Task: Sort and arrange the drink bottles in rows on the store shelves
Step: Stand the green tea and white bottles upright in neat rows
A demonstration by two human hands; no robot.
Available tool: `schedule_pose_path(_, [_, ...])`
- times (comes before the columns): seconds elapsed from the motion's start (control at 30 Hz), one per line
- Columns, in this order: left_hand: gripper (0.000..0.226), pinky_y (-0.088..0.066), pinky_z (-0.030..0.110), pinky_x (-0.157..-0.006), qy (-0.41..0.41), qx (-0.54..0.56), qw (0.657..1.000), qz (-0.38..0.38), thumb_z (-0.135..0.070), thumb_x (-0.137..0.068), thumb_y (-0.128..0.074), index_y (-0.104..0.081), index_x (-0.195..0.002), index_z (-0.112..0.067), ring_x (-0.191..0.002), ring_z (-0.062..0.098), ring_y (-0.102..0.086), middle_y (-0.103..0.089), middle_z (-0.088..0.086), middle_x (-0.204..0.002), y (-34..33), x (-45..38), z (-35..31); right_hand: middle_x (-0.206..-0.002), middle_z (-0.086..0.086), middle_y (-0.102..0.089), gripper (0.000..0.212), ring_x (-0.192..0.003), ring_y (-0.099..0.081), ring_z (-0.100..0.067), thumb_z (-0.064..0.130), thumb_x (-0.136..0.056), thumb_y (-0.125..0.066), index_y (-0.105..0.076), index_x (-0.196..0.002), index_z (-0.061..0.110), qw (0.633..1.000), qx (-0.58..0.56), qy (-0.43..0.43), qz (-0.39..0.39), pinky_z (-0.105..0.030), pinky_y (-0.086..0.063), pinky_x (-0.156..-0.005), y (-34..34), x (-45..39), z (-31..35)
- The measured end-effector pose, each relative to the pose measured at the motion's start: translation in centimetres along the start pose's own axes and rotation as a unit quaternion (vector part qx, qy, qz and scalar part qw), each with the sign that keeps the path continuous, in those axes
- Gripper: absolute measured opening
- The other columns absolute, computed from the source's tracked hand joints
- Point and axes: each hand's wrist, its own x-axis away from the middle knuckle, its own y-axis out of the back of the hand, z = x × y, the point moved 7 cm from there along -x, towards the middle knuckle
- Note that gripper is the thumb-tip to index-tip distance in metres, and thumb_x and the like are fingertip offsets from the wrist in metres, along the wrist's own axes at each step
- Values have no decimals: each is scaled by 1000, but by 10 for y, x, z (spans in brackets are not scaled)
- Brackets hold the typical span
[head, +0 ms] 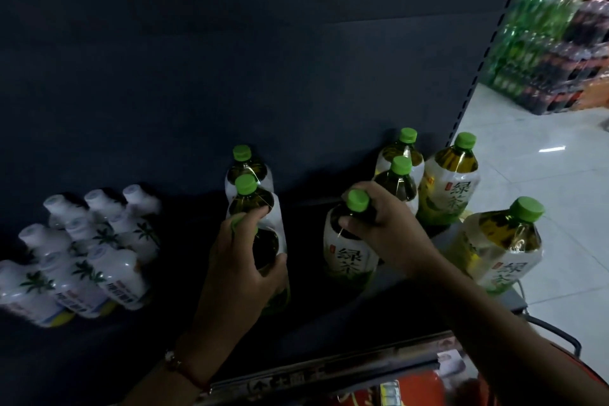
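A: Entry, dark shelf [329,128]. Where are the held items?

B: Two green-capped tea bottles are gripped. The left bottle [268,249] stands near the shelf's front, centre; the left hand [239,262] is wrapped round its shoulder, fingers curled over the neck, cap mostly covered. The right bottle [349,252] stands just to the right; the right hand [379,221] is curled round its neck below the cap, thumb pressed on the shoulder.

A: Other tea bottles?

B: Two bottles [248,181] are lined up behind the left one, toward the far side. Two more [397,175] stand behind the right one. One labelled bottle [449,181] stands at the shelf's right end, and another [504,247] is nearer, at the right edge; what it stands on cannot be told.

A: Surroundings?

B: A cluster of white bottles [85,254] with palm-leaf labels is grouped at the left. A bracelet [174,364] is worn on the left wrist. Stacked drink packs [543,53] are seen far right on the tiled floor [527,148].
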Motion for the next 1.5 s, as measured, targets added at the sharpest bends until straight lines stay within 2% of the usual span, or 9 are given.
schedule_pose_path(0.37, [64, -30, 11, -102, 12, -12, 1000, -2, -43, -78, -61, -38, -137, -34, -124, 5, -44, -40, -13, -130, -1, -1, -1, -116, -4, -62, 39, -107, -60, -20, 7, -85, -67, -52, -120, 16, 995, -74, 3, 71, -44, -52, -94, -56, -121, 13])
schedule_pose_path(0.63, [61, -44, 38, -104, 41, -8, 999, 12, -31, -80, -70, -41, -135, -33, -125, 10, -46, -41, -10, -131, 1, -2, 0, -104, -9, -62, 37, -95, -62, -22, 0, -83, -61, -51, -116, 12, 994, -88, -13, 69, -32, -53, -74, -89, -148, 29])
schedule_pose_path(0.73, [59, -41, 39, -109, 57, -34, 998, 5, -30, -82, -72, -45, -135, -30, -134, 14, -40, -36, -5, -142, 3, 0, -5, -118, -8, -57, 50, -107, -59, -23, 17, -78, -67, -49, -124, 17, 997, -42, 5, 63, -39, -53, -89, -82, -139, 30])
schedule_pose_path(0.83, [49, -35, 46, -112, 1, -139, 989, -41, -39, -85, -62, -57, -130, -22, -137, 25, -37, -37, 5, -145, 9, -7, -29, -134, -9, -47, 55, -126, -42, -28, 27, -83, -65, -48, -134, 18, 997, 59, 41, 26, -39, -37, -107, -47, -119, 32])
schedule_pose_path(0.97, [56, -26, 60, -114, -16, -272, 962, -5, -44, -82, -57, -55, -134, -23, -140, 32, -32, -43, 9, -145, -6, -39, -48, -137, -7, -48, 49, -136, -31, -35, 37, -87, -58, -51, -133, 21, 952, 296, 65, -32, -50, -19, -116, 11, -78, 17])
schedule_pose_path(1.07, [69, -34, 58, -106, 103, -332, 937, 42, -47, -84, -62, -37, -145, -28, -135, 40, -35, -28, 13, -154, -7, -59, -32, -143, -9, -33, 59, -135, -28, -47, 32, -86, -60, -37, -138, 17, 949, 309, -55, 8, -59, -28, -109, 33, -58, -18])
schedule_pose_path(1.17, [70, -42, 49, -99, 196, -286, 934, 87, -51, -89, -57, -28, -149, -30, -127, 40, -44, -25, 11, -154, -5, -65, -14, -137, -15, -37, 56, -118, -48, -40, 19, -89, -59, -36, -140, 17, 971, 237, 8, -33, -46, -49, -88, 41, -45, -21])
schedule_pose_path(1.27, [63, -46, 42, -90, 181, -305, 932, 73, -46, -92, -56, -33, -149, -31, -117, 38, -55, -33, 12, -150, -3, -64, -19, -127, -10, -51, 45, -100, -59, -31, 20, -92, -58, -46, -135, 25, 969, 232, 52, -69, -31, -44, -67, 50, -44, -18])
schedule_pose_path(1.5, [60, -47, 36, -77, 153, -340, 927, 41, -44, -94, -53, -35, -150, -30, -108, 36, -62, -39, 11, -148, -2, -61, -26, -112, -1, -60, 32, -92, -62, -23, 29, -91, -61, -60, -123, 29, 970, 195, 143, -20, -36, -51, -77, 16, -45, 16])
